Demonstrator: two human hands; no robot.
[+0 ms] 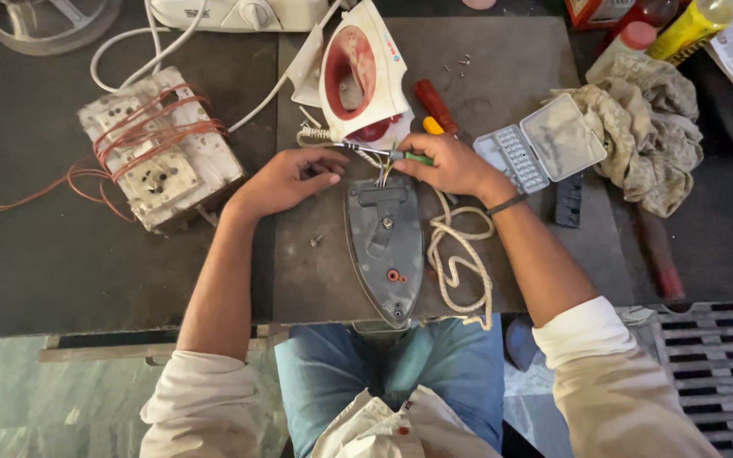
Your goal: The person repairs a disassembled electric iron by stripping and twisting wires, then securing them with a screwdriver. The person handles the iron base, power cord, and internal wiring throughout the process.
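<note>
A grey metal iron soleplate (385, 246) lies on the dark workbench with its tip toward me. Its white and red plastic cover (361, 72) stands tilted just beyond it. My right hand (447, 163) grips a green-handled screwdriver (383, 153) whose shaft points left across the wires at the plate's wide end. My left hand (292, 178) rests palm down beside the plate, its fingers near the wire ends. A braided white cord (460, 254) loops to the right of the plate.
A transformer wound with copper wire (156, 144) sits at left. An open clear parts box (543, 144), a crumpled rag (651, 127), red-handled tools (436, 105), bottles (680, 30) and a white appliance (239, 13) lie behind and to the right. A loose screw (316, 240) lies near my left arm.
</note>
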